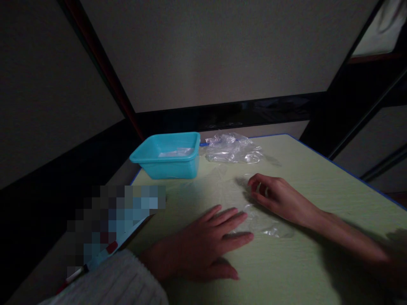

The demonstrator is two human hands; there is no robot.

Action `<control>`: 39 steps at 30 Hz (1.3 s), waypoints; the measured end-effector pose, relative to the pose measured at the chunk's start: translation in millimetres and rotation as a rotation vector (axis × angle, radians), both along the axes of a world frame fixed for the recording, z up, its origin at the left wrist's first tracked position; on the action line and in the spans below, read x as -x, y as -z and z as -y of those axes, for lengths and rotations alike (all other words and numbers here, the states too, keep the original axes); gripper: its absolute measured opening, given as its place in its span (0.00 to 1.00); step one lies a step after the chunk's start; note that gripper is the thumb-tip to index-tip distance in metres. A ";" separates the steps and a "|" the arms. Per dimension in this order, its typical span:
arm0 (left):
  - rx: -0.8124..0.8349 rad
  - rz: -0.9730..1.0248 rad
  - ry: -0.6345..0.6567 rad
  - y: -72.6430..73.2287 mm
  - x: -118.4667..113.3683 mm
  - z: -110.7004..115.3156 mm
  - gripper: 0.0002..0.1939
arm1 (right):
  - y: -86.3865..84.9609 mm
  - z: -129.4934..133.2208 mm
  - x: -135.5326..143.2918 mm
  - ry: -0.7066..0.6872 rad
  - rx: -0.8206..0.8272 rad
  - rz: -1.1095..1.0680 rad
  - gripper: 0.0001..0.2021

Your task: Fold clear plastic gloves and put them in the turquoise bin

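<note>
A thin clear plastic bag lies spread on the table, its edges hard to make out. My left hand is stretched out over the near left part of it, palm down, fingers spread. To the right, my right hand hovers close above the bag's right side. Its fingers are loosely curled, with a gap between thumb and fingertips, and nothing shows in them. Farther back lies a crumpled heap of clear plastic bags.
A turquoise plastic basin stands at the back left with whitish, see-through material inside. The pale table has a blue edge. Behind it rises a panelled wall. A blurred-out item lies along the left edge.
</note>
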State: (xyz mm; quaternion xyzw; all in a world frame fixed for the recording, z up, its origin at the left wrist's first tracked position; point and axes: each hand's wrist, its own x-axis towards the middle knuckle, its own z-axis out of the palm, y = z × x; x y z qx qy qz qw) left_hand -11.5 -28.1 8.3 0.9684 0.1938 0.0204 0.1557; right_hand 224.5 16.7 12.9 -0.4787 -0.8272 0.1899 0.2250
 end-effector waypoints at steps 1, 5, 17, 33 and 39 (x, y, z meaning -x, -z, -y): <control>-0.007 0.004 -0.004 -0.2 0.3 -0.7 0.32 | -0.4 -0.3 -0.5 0.003 -0.007 0.004 0.05; -0.064 0.001 -0.061 -2.1 4.0 -8.1 0.34 | -2.0 -1.4 -2.1 0.010 -0.046 0.021 0.08; -0.087 0.014 -0.130 1.8 0.9 -2.2 0.31 | -3.4 -1.2 -3.3 0.023 -0.073 0.084 0.10; -0.034 -0.059 -0.482 9.8 10.1 -24.7 0.28 | 0.5 -7.0 -4.8 -0.057 -0.143 0.201 0.11; -0.041 -0.043 -0.473 11.3 -2.8 -9.6 0.29 | 1.5 -9.9 0.1 -0.128 -0.175 0.169 0.14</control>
